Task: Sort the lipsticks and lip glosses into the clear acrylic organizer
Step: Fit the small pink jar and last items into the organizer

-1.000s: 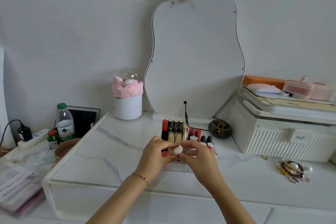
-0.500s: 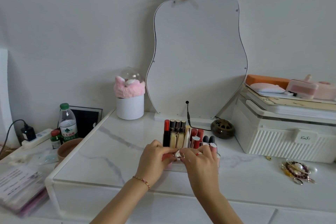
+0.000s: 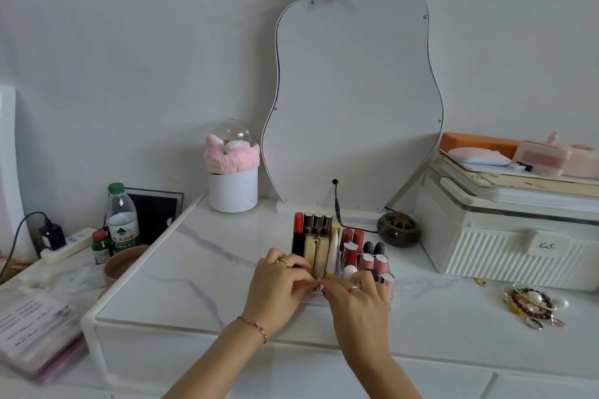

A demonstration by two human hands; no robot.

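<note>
Fingertips [image 3: 313, 279] of both hands meet at the front edge of the organizer [image 3: 390, 296], curled together on something small and pale that I can barely make out; whether it is a lipstick cap or a gloss end, I cannot tell. The left hand [image 3: 278, 282] has its fingers bent in toward that spot, and the right hand [image 3: 355, 300] pinches from the other side, covering the front row.

Most of the sorting looks done: lipsticks [image 3: 312, 227] stand upright in the back row, cream tubes and red ones in the middle, pink glosses [image 3: 372, 261] to the right. This looks like seating a last piece into a front slot, which would call for a straight downward push without nudging the neighbours.

Room is generous on the white marble tabletop [image 3: 194, 269] to the left. Behind sits a mirror [image 3: 353, 100] with its cable, a dark round burner [image 3: 398, 230] near the right, and a pile of jewellery [image 3: 531, 301] well apart.
</note>
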